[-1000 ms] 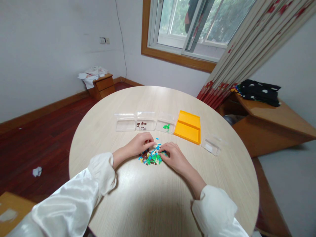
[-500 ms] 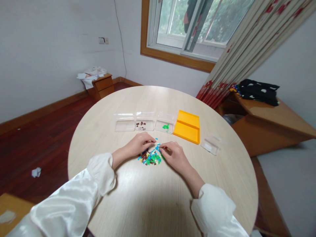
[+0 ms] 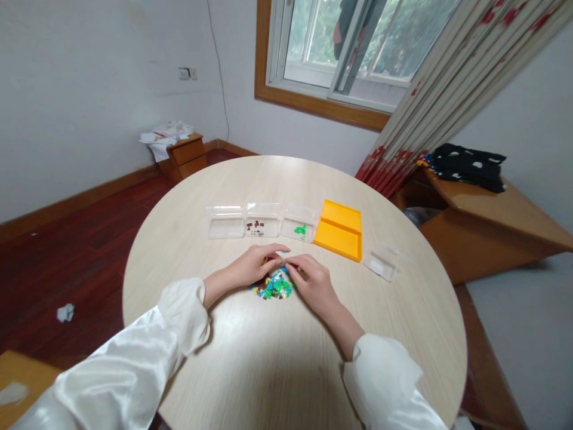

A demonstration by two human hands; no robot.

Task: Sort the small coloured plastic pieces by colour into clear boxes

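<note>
A mixed pile of small plastic building bricks (image 3: 274, 288), in green, blue, brown, yellow and cream, lies on the round table (image 3: 286, 358) before me. Over the pile's far left edge is my left hand (image 3: 257, 263), its index finger stretched out and its thumb apart from it. My right hand (image 3: 311, 278) comes in from the right with thumb and fingertips together at the top of the pile. Whatever those fingertips pinch is too small to make out. The tips of both hands nearly meet.
Beyond the hands stand clear boxes with raised lids: one box (image 3: 226, 228) at left, one with brown bricks (image 3: 270, 231) and one with green bricks (image 3: 308, 234). An open yellow case (image 3: 338, 239) sits to their right, then another clear box (image 3: 380, 266).
My right hand has moved slightly left, towards my left hand. The left index finger has stretched out farther, and its thumb is lower and apart from it.
</note>
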